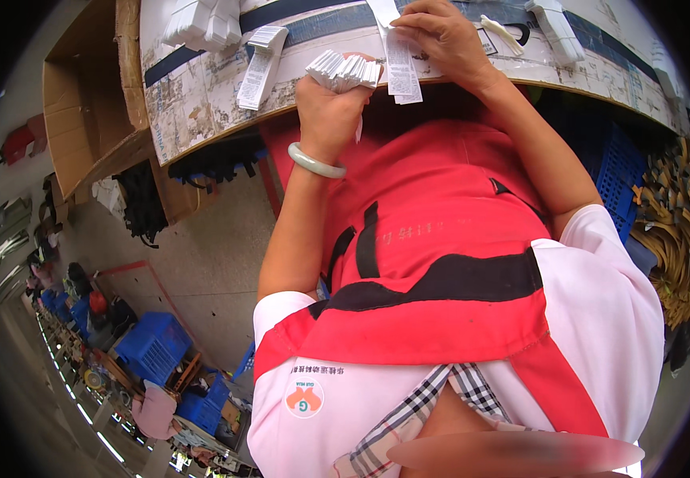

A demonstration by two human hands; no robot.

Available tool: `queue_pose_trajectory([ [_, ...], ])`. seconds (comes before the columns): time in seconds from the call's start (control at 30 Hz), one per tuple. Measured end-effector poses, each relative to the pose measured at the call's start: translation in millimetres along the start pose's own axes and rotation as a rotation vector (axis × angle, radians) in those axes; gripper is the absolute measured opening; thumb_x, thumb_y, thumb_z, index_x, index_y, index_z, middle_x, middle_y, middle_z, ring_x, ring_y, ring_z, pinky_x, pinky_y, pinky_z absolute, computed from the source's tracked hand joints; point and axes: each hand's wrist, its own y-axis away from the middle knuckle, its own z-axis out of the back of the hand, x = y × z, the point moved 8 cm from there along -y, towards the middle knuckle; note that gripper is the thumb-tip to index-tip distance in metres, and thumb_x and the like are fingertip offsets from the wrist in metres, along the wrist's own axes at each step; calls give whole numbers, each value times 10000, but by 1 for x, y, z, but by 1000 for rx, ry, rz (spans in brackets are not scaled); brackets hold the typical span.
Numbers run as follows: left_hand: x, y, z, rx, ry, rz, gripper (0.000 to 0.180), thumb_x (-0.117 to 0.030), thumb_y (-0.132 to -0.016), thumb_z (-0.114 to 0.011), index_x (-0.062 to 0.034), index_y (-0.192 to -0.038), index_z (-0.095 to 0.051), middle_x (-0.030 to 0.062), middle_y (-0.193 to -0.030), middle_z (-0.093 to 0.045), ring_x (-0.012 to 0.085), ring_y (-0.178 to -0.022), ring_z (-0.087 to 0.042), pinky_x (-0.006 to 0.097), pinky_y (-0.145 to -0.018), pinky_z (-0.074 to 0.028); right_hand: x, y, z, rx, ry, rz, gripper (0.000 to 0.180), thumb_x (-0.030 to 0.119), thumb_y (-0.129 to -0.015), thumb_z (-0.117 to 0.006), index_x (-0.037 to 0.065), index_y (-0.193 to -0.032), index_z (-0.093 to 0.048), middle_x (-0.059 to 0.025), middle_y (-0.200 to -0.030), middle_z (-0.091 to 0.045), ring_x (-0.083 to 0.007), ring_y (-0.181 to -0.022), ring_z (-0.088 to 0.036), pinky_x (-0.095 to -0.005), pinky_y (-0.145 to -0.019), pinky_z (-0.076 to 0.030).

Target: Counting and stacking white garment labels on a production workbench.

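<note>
The left hand (pixel 333 107) has its grip closed round a thick bundle of folded white labels (pixel 343 70); the right hand's (pixel 448 40) fingertips pinch the edge of a printed label strip (pixel 401 72) hanging over the bench (pixel 194 103) edge. Work looks partway along: that bundle is gathered, while this strip and another folded strip (pixel 261 72) remain loose. Beside the bench, the open cardboard box (pixel 128 64) and blue crate (pixel 620 179) have contents that cannot be made out.
</note>
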Motion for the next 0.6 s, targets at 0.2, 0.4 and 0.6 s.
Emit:
queue_pose_trajectory([
  [0.2,-34,0,2,-131,-205,-372,301,109,-787,-673,36,-1075,-721,47,-929,-721,106,-794,-664,250,-701,-542,45,-21,-6,85,-299,-11,142,152,-879,-765,51,-978,-754,-117,-963,-674,-274,-878,-666,-339,-771,-532],
  [0.4,-26,6,9,-56,-59,-136,222,33,-788,-757,3,-1007,-741,46,-867,-730,95,-797,-672,258,-702,-555,53,-20,-21,404,-298,-597,211,191,-930,-722,41,-1078,-732,-35,-985,-696,-130,-950,-646,-271,-847,-516],
  [0.6,-18,11,9,-40,15,-87,207,46,-793,-729,17,-998,-737,38,-857,-726,101,-788,-668,255,-691,-553,42,-3,-25,500,-325,-693,218,157,-953,-702,5,-1109,-701,-19,-983,-696,-85,-928,-627,-248,-849,-511],
])
